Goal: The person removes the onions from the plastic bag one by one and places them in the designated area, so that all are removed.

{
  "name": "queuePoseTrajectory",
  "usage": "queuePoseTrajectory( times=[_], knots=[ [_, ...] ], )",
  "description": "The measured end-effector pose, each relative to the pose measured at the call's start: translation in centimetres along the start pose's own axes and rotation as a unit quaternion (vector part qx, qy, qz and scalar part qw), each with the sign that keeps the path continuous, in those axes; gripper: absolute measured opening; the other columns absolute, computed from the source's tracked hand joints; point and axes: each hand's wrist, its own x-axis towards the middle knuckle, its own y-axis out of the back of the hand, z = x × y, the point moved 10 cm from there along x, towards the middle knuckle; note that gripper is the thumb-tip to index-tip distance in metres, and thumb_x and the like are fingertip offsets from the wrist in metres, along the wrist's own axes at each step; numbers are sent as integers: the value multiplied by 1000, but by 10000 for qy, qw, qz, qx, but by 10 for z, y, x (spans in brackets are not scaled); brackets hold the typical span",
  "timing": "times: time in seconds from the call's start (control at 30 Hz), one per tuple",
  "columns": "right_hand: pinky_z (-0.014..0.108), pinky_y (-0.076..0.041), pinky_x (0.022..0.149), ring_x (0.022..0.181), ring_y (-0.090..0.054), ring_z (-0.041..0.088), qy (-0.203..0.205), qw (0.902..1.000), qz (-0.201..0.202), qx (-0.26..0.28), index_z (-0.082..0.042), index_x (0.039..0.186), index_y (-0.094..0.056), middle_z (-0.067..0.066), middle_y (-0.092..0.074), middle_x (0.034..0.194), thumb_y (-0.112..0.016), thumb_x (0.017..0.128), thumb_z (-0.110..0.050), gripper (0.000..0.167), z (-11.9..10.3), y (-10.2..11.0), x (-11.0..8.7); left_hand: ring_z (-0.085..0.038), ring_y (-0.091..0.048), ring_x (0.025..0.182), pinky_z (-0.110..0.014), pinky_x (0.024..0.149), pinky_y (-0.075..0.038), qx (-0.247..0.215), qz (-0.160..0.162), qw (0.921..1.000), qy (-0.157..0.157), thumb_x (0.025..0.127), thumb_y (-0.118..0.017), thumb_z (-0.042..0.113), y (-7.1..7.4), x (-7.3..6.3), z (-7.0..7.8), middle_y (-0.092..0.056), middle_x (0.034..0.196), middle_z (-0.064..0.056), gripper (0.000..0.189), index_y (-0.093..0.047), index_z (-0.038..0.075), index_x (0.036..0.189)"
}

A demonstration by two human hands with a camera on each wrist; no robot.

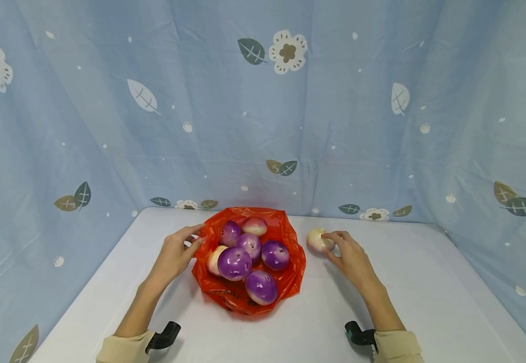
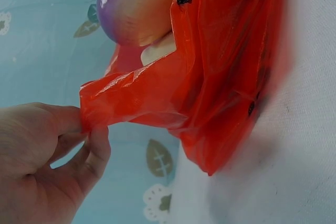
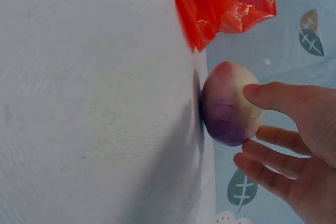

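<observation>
An opened red plastic bag [image 1: 292, 285] stands on the table, its rim spread around several glossy purple-and-white turnips [image 1: 234, 263]. At the bag's left side, my left hand [image 1: 176, 254] pinches the rim between thumb and fingers; the left wrist view shows the film [image 2: 136, 95] pulled out toward the fingertips. To the right of the bag, a single turnip [image 1: 318, 241] rests on the table with its pale side up. My right hand [image 1: 350, 254] holds it, with the thumb on one side and fingers [image 3: 278, 139] touching the other. Its purple lower part shows in the right wrist view.
The white table [image 1: 408, 282] extends to both sides of the bag. A blue curtain [image 1: 349, 131] printed with leaves and flowers hangs along its back edge and sides. Black wrist mounts [image 1: 360, 334] sit at both sleeves.
</observation>
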Motion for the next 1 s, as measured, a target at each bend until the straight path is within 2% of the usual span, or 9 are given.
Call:
queuePoseTrajectory(
  times=[0.3,0.7,1.0],
  knots=[
    [58,-55,82,102,-65,39,-101,9995,-291,-63,-13,121,-67,18,-64,120,-78,84,-20,39,-4,1,-1,-22,-67,86,-19,67,-56,-49,-38,10000,55,91,-68,8,0,0,0,-71,115,-14,37,-64,4,128],
    [56,-56,85,105,-65,36,-160,9990,-416,-104,-14,121,-66,16,-65,120,-80,82,-25,43,-15,7,0,-22,-67,85,-20,67,-56,29,-13,10000,22,91,-68,8,1,-1,0,-71,115,-14,37,-64,4,128],
    [55,-57,85,104,-66,34,-204,9974,-679,-160,-15,124,-65,14,-66,118,-79,82,-29,47,-32,10,2,-23,-67,85,-21,67,-56,41,-1,10000,-10,91,-68,7,0,0,1,-71,114,-14,37,-64,3,127]
  ],
)
